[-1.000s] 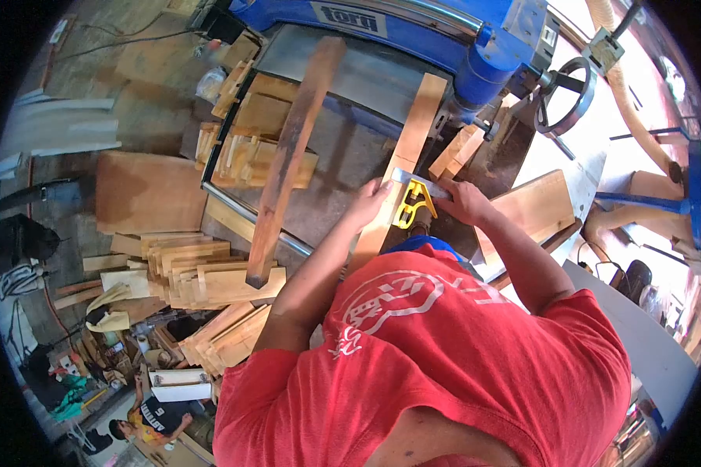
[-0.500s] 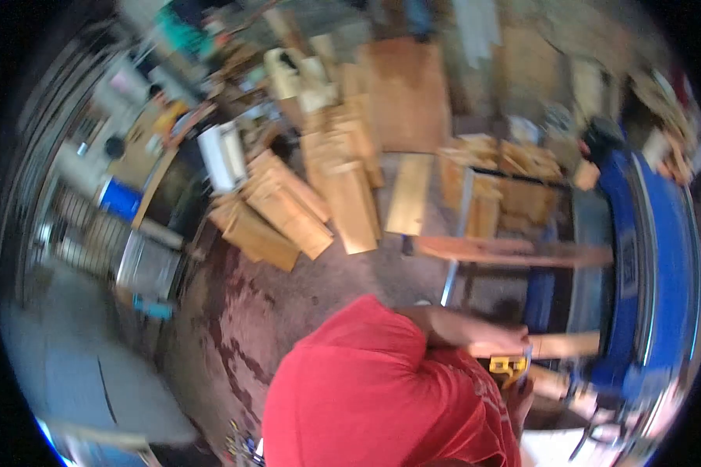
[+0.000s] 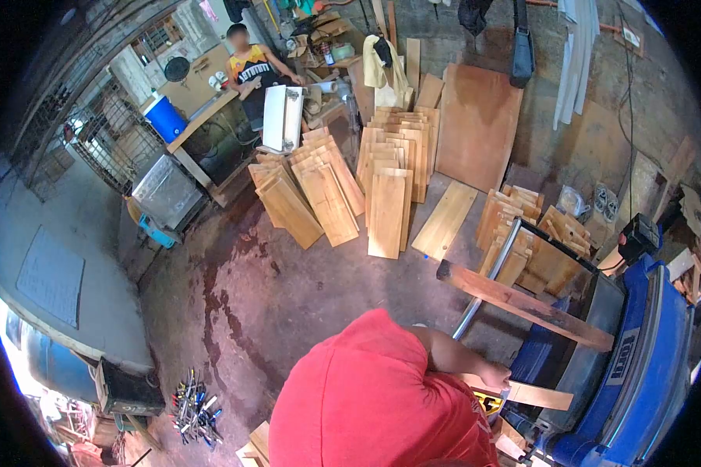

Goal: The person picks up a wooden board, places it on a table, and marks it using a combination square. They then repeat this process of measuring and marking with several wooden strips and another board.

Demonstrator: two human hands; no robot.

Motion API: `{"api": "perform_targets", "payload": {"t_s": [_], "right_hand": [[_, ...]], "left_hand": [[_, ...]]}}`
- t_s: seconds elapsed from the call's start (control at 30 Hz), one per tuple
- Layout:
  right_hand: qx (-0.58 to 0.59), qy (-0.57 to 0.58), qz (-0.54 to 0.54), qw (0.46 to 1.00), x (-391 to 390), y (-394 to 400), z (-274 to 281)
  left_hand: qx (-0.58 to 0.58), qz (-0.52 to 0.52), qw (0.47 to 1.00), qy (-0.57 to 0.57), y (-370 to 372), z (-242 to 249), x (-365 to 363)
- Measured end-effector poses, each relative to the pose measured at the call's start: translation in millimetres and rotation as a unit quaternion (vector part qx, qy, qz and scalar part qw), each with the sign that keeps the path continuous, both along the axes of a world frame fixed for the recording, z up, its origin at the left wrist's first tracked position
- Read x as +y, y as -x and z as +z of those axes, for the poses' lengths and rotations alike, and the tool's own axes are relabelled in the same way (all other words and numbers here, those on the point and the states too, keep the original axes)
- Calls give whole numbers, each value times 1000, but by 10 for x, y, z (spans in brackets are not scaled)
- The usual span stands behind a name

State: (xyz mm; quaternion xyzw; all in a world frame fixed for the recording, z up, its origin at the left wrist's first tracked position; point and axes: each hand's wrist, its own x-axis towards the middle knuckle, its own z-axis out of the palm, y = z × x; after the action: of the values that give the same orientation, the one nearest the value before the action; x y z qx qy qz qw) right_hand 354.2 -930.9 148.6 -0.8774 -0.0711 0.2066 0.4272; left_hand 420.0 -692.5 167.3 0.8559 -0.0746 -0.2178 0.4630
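Note:
My left hand (image 3: 494, 375) is closed at a narrow wooden board (image 3: 541, 396), fingers curled over it near the red shirt. The board points right toward the blue machine (image 3: 635, 373). Just below this hand, a yellow tool (image 3: 487, 402) shows in part beside the board; its kind I cannot tell. My right hand is hidden behind the red shirt (image 3: 366, 397).
A thicker plank (image 3: 522, 303) lies across the metal frame (image 3: 487, 276). Stacked boards (image 3: 389, 210) lean ahead, with a single board (image 3: 445, 220) on the floor. A person (image 3: 253, 66) sits at the back left. Hand tools (image 3: 195, 409) lie at lower left.
The view has swung and steadied, so the room appears shifted and sharper. My left hand stays at the board. My right hand, partly visible before, is now out of sight.

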Motion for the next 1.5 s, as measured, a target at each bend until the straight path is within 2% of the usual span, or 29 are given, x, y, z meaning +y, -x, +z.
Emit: {"api": "perform_targets", "payload": {"t_s": [0.07, 0.27, 0.37, 0.47, 0.57, 0.9, 0.97, 1.07, 1.2, 1.23, 1.37, 1.4, 1.43, 1.47, 1.5], "right_hand": [[-7, 3, 6, 1000, 11, -26, 2], [-21, 6, 15, 1000, 8, -49, -1], [-27, 6, 19, 999, 2, -67, -21], [-32, 5, 25, 999, 1, -69, -41], [-40, 2, 33, 999, 1, -86, -76], [-75, -20, 66, 995, -78, -124, -231], [-93, -26, 78, 992, -116, -131, -301], [-130, -44, 108, 985, -201, -155, -464], [-219, -91, 173, 956, -287, -144, -857], [-218, -92, 175, 956, -250, -116, -824], [-61, -88, 75, 991, 369, 34, 402], [-23, -83, 49, 995, 439, 44, 526], [-29, -81, 50, 995, 401, -15, 340], [10, -105, 57, 993, 336, -108, 74], [50, -128, 64, 988, 374, -145, 43]], "left_hand": [[-32, 15, 999, -13, -1, -28, -7], [-30, -14, 998, -53, -66, -39, -57], [-10, -22, 998, -54, -42, 178, -27], [-33, -26, 997, -59, -38, 177, -28], [-48, -32, 996, -64, -82, -61, -68], [-25, -26, 999, -25, -64, -163, -74], [-49, -34, 997, -58, -118, -397, -111], [-69, -22, 997, 6, 41, 72, -1], [-38, 15, 998, -43, 123, -73, 50], [-40, 15, 998, -52, 138, -9, 106], [-87, 18, 994, -69, 218, 232, 336], [-92, 20, 993, -68, 239, 282, 372], [-85, 42, 993, -68, 259, 331, 413], [-78, 64, 993, -68, 287, 392, 459], [-83, 66, 992, -66, 325, 456, 519]]}}
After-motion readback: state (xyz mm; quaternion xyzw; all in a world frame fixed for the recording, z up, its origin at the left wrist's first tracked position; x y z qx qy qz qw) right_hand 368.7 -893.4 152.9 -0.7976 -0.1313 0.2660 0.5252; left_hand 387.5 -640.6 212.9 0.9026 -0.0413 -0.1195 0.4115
